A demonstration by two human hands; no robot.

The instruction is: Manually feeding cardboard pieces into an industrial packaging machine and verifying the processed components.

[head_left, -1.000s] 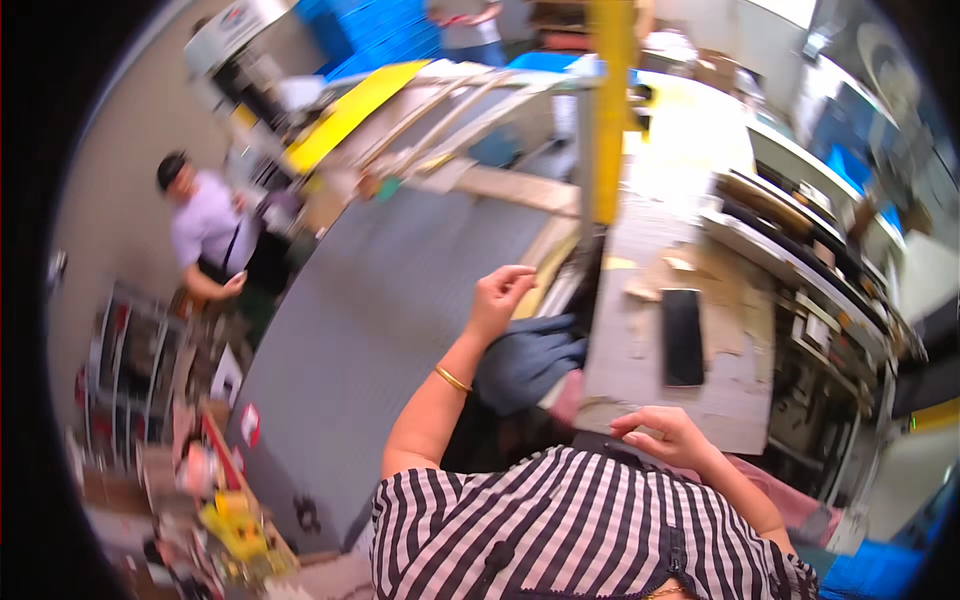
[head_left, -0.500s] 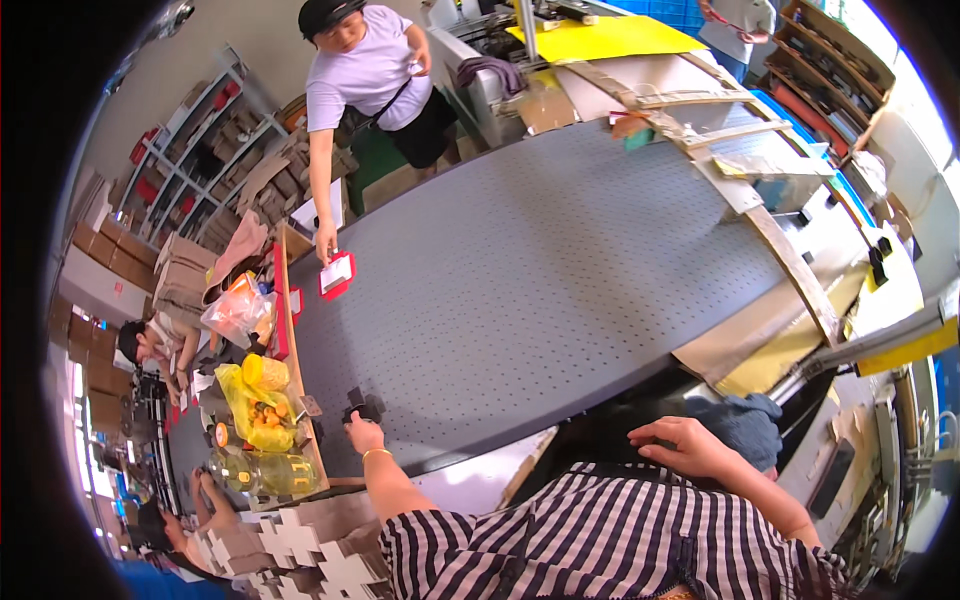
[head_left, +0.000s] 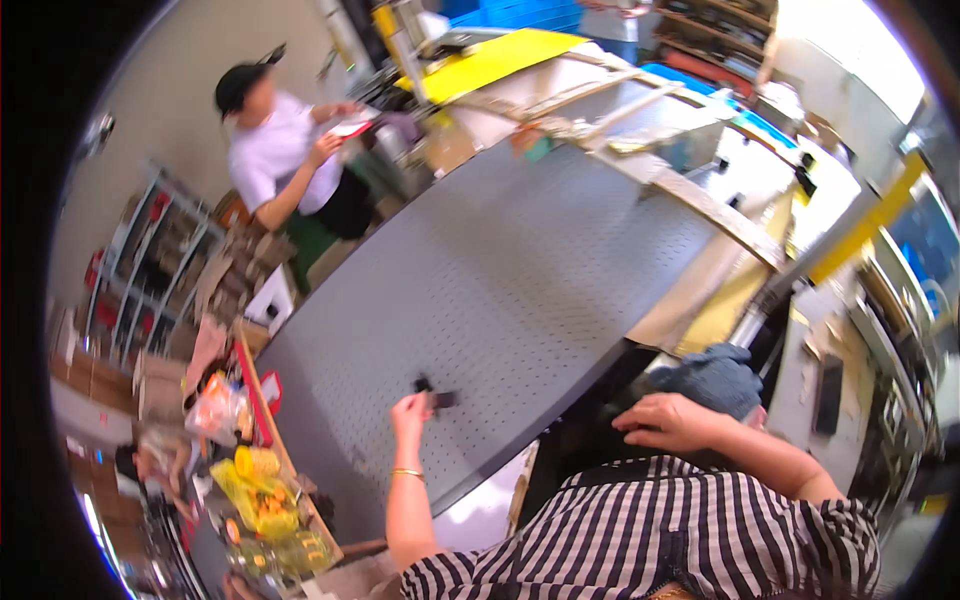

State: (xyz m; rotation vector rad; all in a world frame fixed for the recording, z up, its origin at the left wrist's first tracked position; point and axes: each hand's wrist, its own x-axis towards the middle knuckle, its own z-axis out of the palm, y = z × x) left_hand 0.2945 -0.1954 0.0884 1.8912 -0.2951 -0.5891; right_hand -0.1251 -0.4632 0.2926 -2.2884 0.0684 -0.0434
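My left hand [head_left: 411, 415] is raised over the near edge of a large grey perforated table [head_left: 520, 270] and pinches a small dark object [head_left: 436, 397] between its fingertips. A gold bangle sits on that wrist. My right hand [head_left: 672, 420] rests with its fingers curled loosely, close to my striped shirt, beside a blue-grey bundle of cloth [head_left: 715, 378]. It holds nothing that I can see.
A person in a white top and dark cap [head_left: 285, 160] stands at the table's far left corner holding a red-and-white card. Yellow packets in a crate [head_left: 262, 490] lie at lower left. Shelves [head_left: 150, 250] line the left wall. A yellow board [head_left: 495, 60] and wooden frames lie beyond.
My left hand has lifted from the table surface with the small dark object in its fingers. The view has swung. The person at the far corner has raised the card from the table.
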